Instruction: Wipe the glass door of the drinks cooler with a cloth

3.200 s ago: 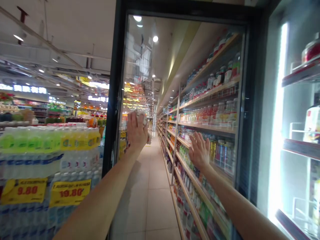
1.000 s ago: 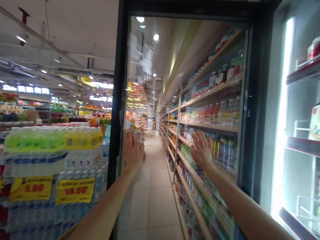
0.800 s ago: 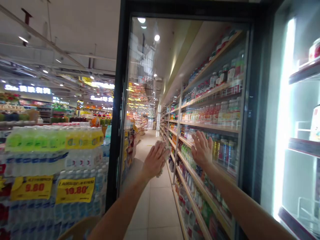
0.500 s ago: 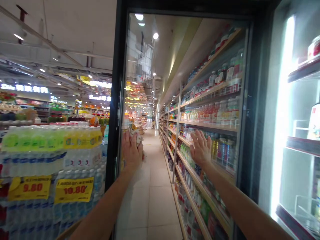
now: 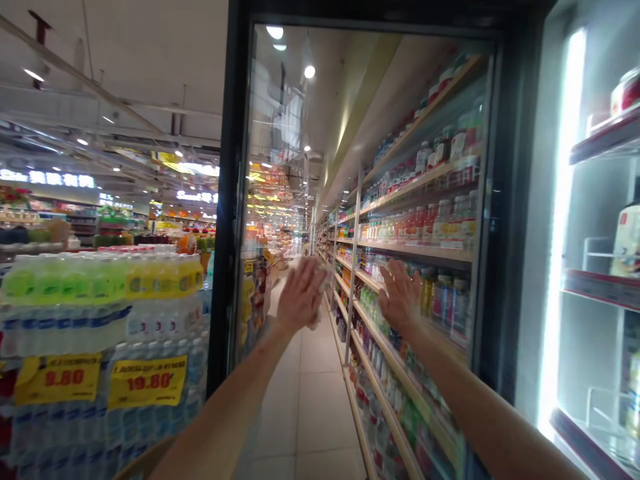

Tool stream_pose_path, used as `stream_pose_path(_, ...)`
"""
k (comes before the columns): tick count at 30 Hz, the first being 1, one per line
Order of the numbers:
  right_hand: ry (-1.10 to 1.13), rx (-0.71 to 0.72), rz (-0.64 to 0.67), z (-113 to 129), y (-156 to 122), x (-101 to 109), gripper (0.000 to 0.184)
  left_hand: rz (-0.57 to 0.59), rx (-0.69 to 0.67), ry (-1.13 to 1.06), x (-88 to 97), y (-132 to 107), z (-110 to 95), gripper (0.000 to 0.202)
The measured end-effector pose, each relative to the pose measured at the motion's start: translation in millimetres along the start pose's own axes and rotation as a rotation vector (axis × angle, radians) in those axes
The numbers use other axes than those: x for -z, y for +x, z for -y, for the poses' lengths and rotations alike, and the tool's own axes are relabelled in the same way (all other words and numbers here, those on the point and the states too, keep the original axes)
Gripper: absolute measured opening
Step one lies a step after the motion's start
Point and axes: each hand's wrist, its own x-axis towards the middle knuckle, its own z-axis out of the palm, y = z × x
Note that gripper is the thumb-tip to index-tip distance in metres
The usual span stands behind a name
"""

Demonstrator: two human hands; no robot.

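In the head view a glass door with a dark frame stands swung out in front of me, and shelves of drinks show in its pane. My left hand presses a crumpled whitish cloth against the glass near the middle, fingers stretched over it. The palm hides most of the cloth. To the right of it, my right hand rests on the pane with its fingers spread and nothing in it. Both arms reach forward from the bottom of the view.
At left stand stacked packs of bottles with yellow price signs. The door's dark frame edges the pane. On the right a lit cooler holds bottles on wire shelves.
My left hand has slid right across the glass with the cloth, from near the door's left frame to the middle. My right hand has stayed in about the same place.
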Motion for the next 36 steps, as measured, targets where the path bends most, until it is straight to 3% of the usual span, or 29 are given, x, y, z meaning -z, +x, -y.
stream_pose_path(3,-0.003,-0.007,0.001,1.1,0.8,1.1,0.048,-0.171,0.334,0.046,5.4,-0.4,32.4,0.050)
stream_pose_path(5,-0.013,-0.009,-0.007,1.6,1.1,1.3,0.047,-0.236,0.431,0.048,4.4,2.7,35.0,0.050)
stream_pose_path(7,-0.023,-0.006,-0.014,1.5,1.1,0.9,0.046,-0.212,0.372,0.022,0.9,5.4,20.5,0.050)
stream_pose_path(12,-0.022,0.018,-0.019,0.4,0.4,-0.2,0.046,0.043,-0.077,-0.046,-5.4,0.8,-31.5,0.046)
stream_pose_path(15,-0.015,0.012,-0.007,0.6,0.2,0.5,0.048,0.089,-0.121,-0.043,-0.2,-4.3,-23.9,0.045)
stream_pose_path(17,-0.015,0.005,0.002,0.9,0.2,0.9,0.048,0.044,0.033,-0.029,5.8,-5.3,-0.5,0.045)
stream_pose_path(20,-0.021,0.002,-0.007,1.0,0.5,0.9,0.048,-0.119,0.432,0.020,11.6,-2.3,34.7,0.047)
stream_pose_path(22,-0.021,0.001,-0.012,1.0,0.6,0.9,0.048,-0.185,0.553,0.048,10.6,1.8,40.7,0.049)
stream_pose_path(24,-0.019,0.003,-0.014,1.0,0.8,0.9,0.047,-0.173,0.486,0.047,5.8,6.2,27.6,0.049)
stream_pose_path(29,-0.022,0.010,-0.019,0.8,0.6,1.4,0.046,0.060,-0.028,-0.045,-9.3,11.6,-43.1,0.050)
stream_pose_path(31,-0.023,0.021,-0.026,0.6,0.6,1.4,0.046,0.112,-0.169,-0.058,-10.5,10.5,-57.1,0.051)
stream_pose_path(34,-0.017,0.023,-0.035,0.3,0.8,1.1,0.048,0.114,-0.254,-0.036,-4.4,6.6,-42.7,0.049)
stream_pose_path(36,-0.015,0.013,-0.034,0.3,0.9,1.0,0.048,0.070,-0.115,0.002,2.5,4.1,-15.9,0.047)
